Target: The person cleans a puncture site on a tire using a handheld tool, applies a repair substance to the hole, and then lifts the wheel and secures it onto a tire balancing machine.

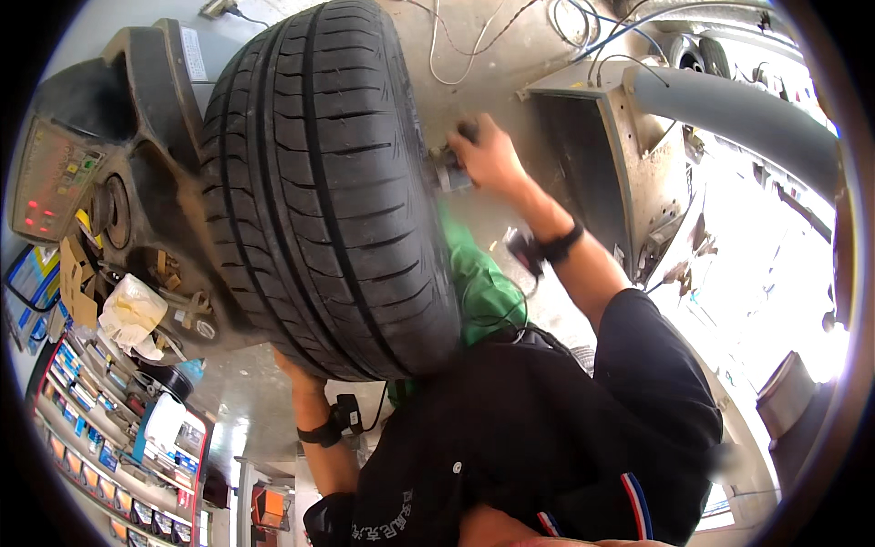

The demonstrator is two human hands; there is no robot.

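Note:
A large black tyre point(310, 182) with a grooved tread stands upright in front of me, mounted on a wheel balancing machine point(155, 173). My right hand point(488, 157) is at the tyre's right side, its fingers closed round a dark handle point(469, 129). Next to that hand is a grey metal part point(451, 171) at the wheel's centre; the tyre's edge hides much of it. My left hand point(284, 361) reaches behind the lower left of the tyre. Its fingers are hidden, so I cannot see how they touch the tyre.
A lit control panel point(55, 182) is at the left, near a white crumpled bag point(132, 310). Shelves of boxed goods point(118, 447) fill the lower left. Another machine with a thick grey arm point(729, 114) stands at the right. Cables and hoses point(583, 36) lie on the far floor.

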